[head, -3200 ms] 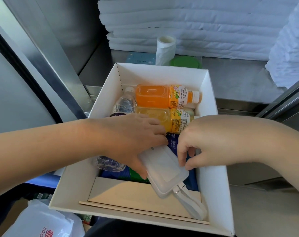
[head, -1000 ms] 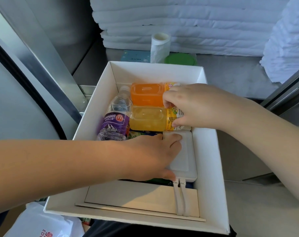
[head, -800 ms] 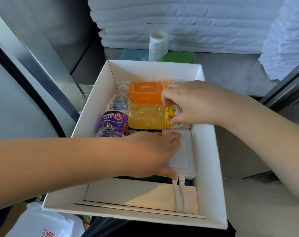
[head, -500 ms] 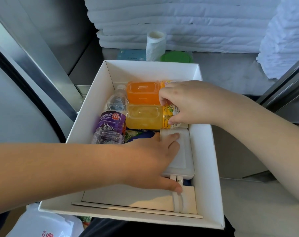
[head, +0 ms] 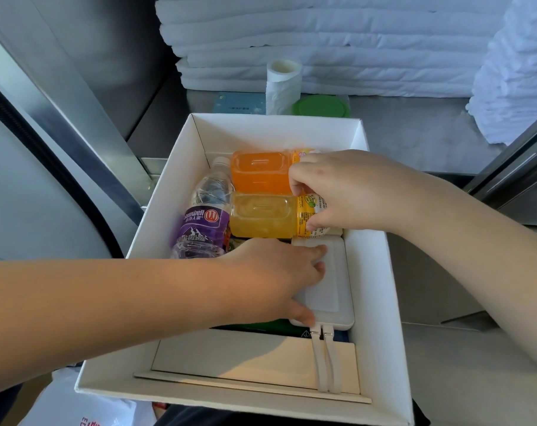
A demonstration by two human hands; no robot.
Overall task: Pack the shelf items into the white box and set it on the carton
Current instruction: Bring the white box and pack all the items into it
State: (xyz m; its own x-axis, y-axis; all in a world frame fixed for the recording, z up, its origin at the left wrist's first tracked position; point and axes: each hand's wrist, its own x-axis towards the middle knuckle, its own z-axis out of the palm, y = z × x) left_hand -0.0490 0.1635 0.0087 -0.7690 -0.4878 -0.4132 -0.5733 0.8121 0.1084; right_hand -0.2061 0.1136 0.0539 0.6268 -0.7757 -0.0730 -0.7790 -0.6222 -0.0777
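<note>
The open white box sits in front of me, below a metal shelf. Inside lie an orange juice bottle, a yellow juice bottle and a water bottle with a purple label. A flat white case with a strap lies along the right wall. My left hand rests on the case, fingers flat on top and thumb at its near edge. My right hand grips the yellow bottle at its label end. Dark packets show under the case.
On the metal shelf behind the box stand a paper roll, a green lid and a blue packet. Folded white towels are stacked at the back. A cardboard flap lies in the box's near end.
The white case has turned from a slant to lie straight along the right wall. My right hand left the case and took the yellow bottle. The water bottle has shifted slightly.
</note>
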